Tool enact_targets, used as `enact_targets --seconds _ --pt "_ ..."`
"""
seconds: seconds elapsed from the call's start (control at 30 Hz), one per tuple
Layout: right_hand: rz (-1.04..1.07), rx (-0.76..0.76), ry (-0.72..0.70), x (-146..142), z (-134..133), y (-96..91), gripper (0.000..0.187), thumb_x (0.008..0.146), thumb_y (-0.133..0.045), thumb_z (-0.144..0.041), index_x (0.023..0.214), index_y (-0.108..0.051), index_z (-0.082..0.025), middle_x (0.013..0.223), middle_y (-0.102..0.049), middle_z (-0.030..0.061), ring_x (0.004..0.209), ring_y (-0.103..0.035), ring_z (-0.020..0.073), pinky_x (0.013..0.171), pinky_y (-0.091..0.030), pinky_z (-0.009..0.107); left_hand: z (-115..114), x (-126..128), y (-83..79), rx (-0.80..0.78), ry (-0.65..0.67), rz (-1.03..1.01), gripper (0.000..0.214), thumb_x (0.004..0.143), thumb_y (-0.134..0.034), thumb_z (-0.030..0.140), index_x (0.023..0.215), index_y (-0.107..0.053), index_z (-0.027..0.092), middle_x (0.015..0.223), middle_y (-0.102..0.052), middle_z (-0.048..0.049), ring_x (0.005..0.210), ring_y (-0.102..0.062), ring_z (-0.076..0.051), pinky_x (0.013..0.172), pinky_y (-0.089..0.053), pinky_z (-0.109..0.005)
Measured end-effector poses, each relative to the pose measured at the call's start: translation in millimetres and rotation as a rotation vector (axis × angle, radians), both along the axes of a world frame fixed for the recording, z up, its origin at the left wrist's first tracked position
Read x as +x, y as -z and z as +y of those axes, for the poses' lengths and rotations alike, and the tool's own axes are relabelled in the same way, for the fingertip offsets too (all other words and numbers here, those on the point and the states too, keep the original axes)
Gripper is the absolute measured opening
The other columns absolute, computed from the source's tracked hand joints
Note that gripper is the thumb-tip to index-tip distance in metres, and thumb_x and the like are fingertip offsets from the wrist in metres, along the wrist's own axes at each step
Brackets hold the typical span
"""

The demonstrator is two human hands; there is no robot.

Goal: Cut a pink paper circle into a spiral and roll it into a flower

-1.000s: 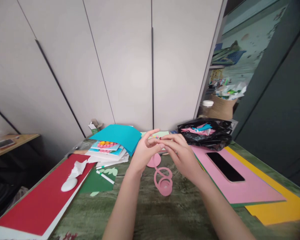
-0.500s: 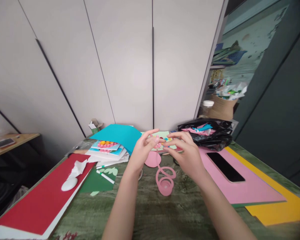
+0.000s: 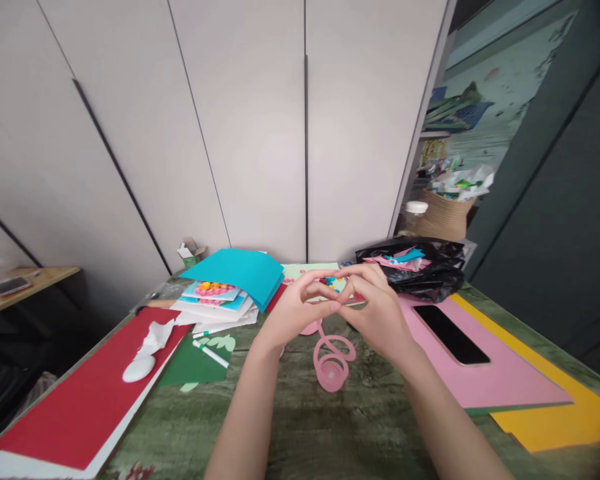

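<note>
Green and worn-looking, the tabletop [image 3: 300,443] spreads beneath everything; taking the joined fingertips as the clock's centre, a red sheet [image 3: 80,393] lies between eight and nine o'clock and a pink sheet [image 3: 485,377] between three and four. At that centre the left hand [image 3: 295,312] comes in from seven o'clock and the right hand [image 3: 377,305] from five, both curved inward so that thumbs and fingertips meet in a narrow ring; whether anything small is pinched there I cannot tell. Smaller than either, the pink curled strip [image 3: 332,385] sits at six o'clock, its long axis running roughly twelve to six. Its upper end passes out of sight just by the left thumb, making the left hand the nearer there, while its lower coil sits about midway between the wrists. Whether it hangs from the fingers or rests below them is unclear. Smallest, a sliver of pink disc [image 3: 310,329] shows toward seven o'clock.
</note>
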State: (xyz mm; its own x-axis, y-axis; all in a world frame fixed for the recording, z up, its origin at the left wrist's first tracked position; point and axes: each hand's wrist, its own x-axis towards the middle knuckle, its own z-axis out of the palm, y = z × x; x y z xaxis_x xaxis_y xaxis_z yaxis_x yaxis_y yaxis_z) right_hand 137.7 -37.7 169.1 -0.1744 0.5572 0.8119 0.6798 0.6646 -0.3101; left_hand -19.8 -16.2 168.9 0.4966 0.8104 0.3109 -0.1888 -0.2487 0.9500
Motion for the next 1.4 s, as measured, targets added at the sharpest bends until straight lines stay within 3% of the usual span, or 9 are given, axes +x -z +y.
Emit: enact_targets --seconds 0.2,0.47,0.87,1.13,1.4 --pt "-0.011 0.008 0.011 -0.4 -1.1 -0.9 0.020 0.072 -0.068 -0.018 0.061 -0.052 -0.020 0.094 -0.062 0.0036 0.092 -0.051 0.0222 0.085 -0.037 0.041 0.6 2.9 0.8 -0.041 0.014 -0.071 0.049 0.068 -0.071 0.020 0.114 -0.055 0.019 0.080 -0.064 -0.0019 0.082 -0.058 -0.015 0.081 -0.043 -0.030" --pt "-0.007 0.016 0.017 1.3 -2.0 -1.4 0.001 0.078 -0.064 -0.023 0.078 -0.065 -0.023 0.092 -0.062 0.0037 0.092 -0.053 0.0214 0.083 -0.039 0.038 4.7 2.6 2.6 -0.164 -0.003 -0.206 0.057 0.066 -0.073 0.016 0.119 -0.050 0.018 0.081 -0.068 -0.0024 0.079 -0.062 -0.014 0.078 -0.043 -0.028" --pt "-0.002 0.018 -0.028 -1.4 -1.7 -0.7 0.009 0.080 -0.061 -0.022 0.085 -0.068 -0.026 0.093 -0.062 0.0044 0.092 -0.054 0.0216 0.082 -0.043 0.039 3.3 -1.9 -2.9 -0.180 -0.033 -0.206 0.064 0.064 -0.074 0.014 0.122 -0.046 0.016 0.076 -0.067 -0.0009 0.073 -0.061 -0.012 0.077 -0.043 -0.028" --pt "-0.078 -0.034 -0.110 -4.1 -0.8 2.0 0.027 0.087 -0.050 -0.015 0.107 -0.064 -0.028 0.102 -0.060 0.0058 0.100 -0.051 0.0204 0.084 -0.046 0.037 4.3 -2.5 -1.1 -0.164 -0.053 -0.184 0.067 0.066 -0.073 0.014 0.126 -0.042 0.017 0.080 -0.067 -0.0006 0.074 -0.060 -0.010 0.076 -0.043 -0.026" --pt "-0.039 -0.038 -0.050 -0.9 2.2 5.3 0.019 0.086 -0.053 -0.019 0.094 -0.067 -0.028 0.101 -0.061 0.0055 0.099 -0.051 0.0228 0.083 -0.044 0.041 1.6 0.2 -1.1 -0.117 -0.042 -0.129 0.058 0.069 -0.071 0.018 0.122 -0.046 0.018 0.085 -0.067 -0.0029 0.085 -0.061 -0.014 0.083 -0.043 -0.029"
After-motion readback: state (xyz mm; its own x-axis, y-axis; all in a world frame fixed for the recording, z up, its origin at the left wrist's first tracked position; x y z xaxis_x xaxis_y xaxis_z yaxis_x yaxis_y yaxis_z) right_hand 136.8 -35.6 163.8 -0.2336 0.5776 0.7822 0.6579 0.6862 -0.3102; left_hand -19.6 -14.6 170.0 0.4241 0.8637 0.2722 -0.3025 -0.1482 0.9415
